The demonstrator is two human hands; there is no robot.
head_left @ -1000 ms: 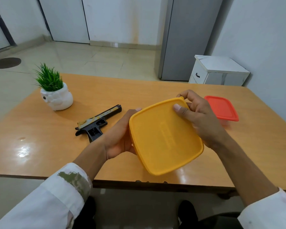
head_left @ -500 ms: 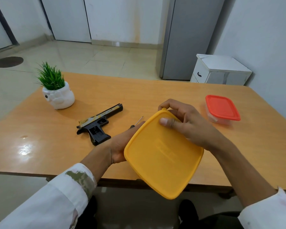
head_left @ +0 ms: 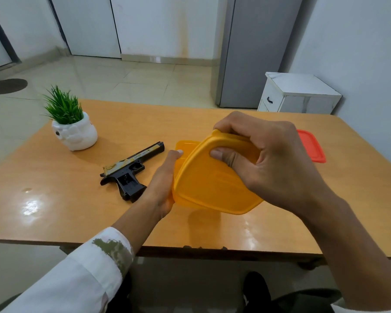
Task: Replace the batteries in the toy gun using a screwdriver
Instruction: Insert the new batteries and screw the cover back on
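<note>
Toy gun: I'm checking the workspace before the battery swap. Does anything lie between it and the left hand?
Nothing visible does. The toy gun lies flat on the table, just left of the left hand, with bare tabletop between. That hand is busy steadying the yellow container.

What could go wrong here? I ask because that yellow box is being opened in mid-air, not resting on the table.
1. The right hand is peeling the yellow lid while only the left hand steadies the yellow box; a sudden release could tip it, spilling whatever is inside.
2. The toy gun lies close to the left hand and could get knocked.
</note>
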